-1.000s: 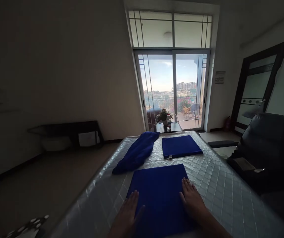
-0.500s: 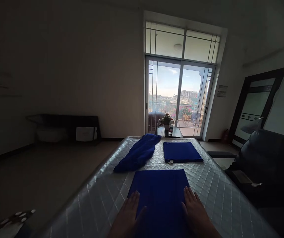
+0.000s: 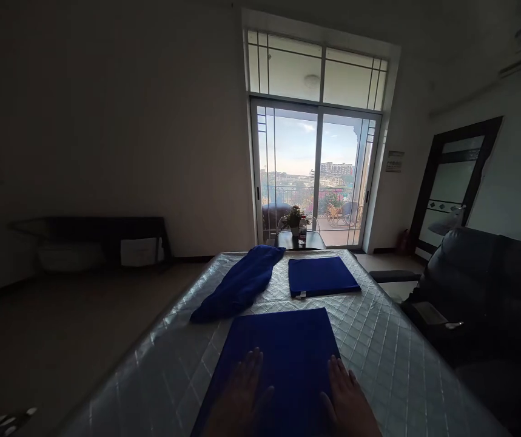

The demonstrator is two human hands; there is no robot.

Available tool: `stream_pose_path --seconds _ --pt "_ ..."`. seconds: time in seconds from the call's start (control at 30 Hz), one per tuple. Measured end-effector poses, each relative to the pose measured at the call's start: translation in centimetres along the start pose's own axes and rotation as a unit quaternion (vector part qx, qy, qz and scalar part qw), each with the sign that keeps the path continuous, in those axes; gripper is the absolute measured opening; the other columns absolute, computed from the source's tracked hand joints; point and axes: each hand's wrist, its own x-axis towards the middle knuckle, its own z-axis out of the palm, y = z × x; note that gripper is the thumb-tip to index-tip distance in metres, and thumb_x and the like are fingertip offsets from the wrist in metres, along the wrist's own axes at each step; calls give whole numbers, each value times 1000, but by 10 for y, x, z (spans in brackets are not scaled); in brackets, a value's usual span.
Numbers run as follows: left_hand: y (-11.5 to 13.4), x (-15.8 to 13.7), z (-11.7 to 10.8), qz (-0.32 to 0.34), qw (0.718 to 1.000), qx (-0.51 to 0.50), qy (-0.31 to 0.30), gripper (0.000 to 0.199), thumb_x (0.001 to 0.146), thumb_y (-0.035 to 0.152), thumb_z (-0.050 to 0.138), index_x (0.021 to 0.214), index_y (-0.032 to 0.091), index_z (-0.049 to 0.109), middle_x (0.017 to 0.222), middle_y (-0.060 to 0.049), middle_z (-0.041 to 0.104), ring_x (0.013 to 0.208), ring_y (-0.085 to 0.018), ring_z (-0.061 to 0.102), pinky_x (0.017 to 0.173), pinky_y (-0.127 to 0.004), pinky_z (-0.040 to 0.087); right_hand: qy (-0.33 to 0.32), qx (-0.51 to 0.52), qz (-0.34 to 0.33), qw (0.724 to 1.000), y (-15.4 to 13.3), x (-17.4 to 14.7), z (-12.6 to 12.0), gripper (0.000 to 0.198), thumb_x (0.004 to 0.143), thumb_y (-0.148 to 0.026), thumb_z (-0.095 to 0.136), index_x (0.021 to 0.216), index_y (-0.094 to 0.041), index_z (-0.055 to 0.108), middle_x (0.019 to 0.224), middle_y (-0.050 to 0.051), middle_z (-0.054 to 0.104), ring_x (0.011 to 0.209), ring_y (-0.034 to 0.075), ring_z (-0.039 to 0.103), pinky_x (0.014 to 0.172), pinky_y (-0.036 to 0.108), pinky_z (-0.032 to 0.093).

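A folded blue cloth (image 3: 287,340) lies flat in front of me on the silver quilted table covering (image 3: 392,358). Spread over its left part is my left hand (image 3: 242,388), slightly blurred, fingers stretched out. My right hand (image 3: 346,391) rests flat along the right edge of the same cloth, also with fingers extended. Beyond it sits a second blue cloth (image 3: 324,276), neatly folded, with a small white tag at its near edge. To that one's left is a loose, crumpled blue cloth (image 3: 242,282).
A dark armchair (image 3: 492,291) stands to the right of the covered surface. Past the far end are a small table (image 3: 301,241) with a potted plant (image 3: 295,220) and a glass sliding door (image 3: 315,176). A low dark bench (image 3: 100,227) lines the left wall.
My left hand has moved inward from the left edge onto the folded cloth. My right hand stays at the right edge. The whole view has shifted slightly to the right.
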Motion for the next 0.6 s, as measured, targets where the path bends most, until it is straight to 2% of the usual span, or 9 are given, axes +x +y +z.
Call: stream_pose_path --seconds 0.07,0.13,0.23,0.3,0.37,0.43,0.6 --pt "31 4 8 82 993 -24 -85 72 93 65 37 157 35 21 165 4 26 153 -30 30 126 -52 33 9 7 -5 1000 2 1 3 69 97 -62 27 158 -29 25 166 -3 24 154 26 17 128 49 19" --pt "66 11 16 146 978 -52 -140 74 94 65 34 158 32 20 166 -1 25 153 -30 28 127 -53 32 5 4 -8 1000 3 2 5 68 96 -58 30 158 -31 25 165 -3 25 154 27 17 128 51 19" --pt "111 24 26 205 961 -95 -161 73 95 63 31 159 31 16 167 -3 25 154 -27 22 129 -50 27 -30 -28 -1 999 2 6 5 64 95 -49 36 157 -37 24 164 -8 22 154 26 14 128 50 17" --pt "127 30 32 214 957 -116 -159 70 96 61 31 159 36 13 167 1 25 154 -26 21 129 -49 25 -52 -51 10 997 1 8 3 65 93 -43 38 156 -41 21 164 -12 18 153 23 11 128 48 15" --pt "130 31 38 205 958 -124 -158 67 97 60 33 158 42 11 167 5 27 154 -26 23 128 -52 25 -63 -58 16 996 0 9 1 66 93 -41 38 156 -43 19 163 -14 16 153 21 10 128 47 14" --pt "121 29 41 193 963 -115 -146 65 97 58 34 158 43 14 167 5 30 152 -29 27 125 -53 28 -61 -54 15 997 0 9 0 65 94 -45 36 156 -41 20 163 -12 17 153 22 10 128 47 14" --pt "73 15 36 180 979 -36 -86 70 95 61 42 157 37 20 163 -2 36 148 -31 39 120 -50 42 -15 -29 7 999 7 7 9 66 95 -55 37 156 -32 28 164 -3 24 153 26 16 127 49 18"
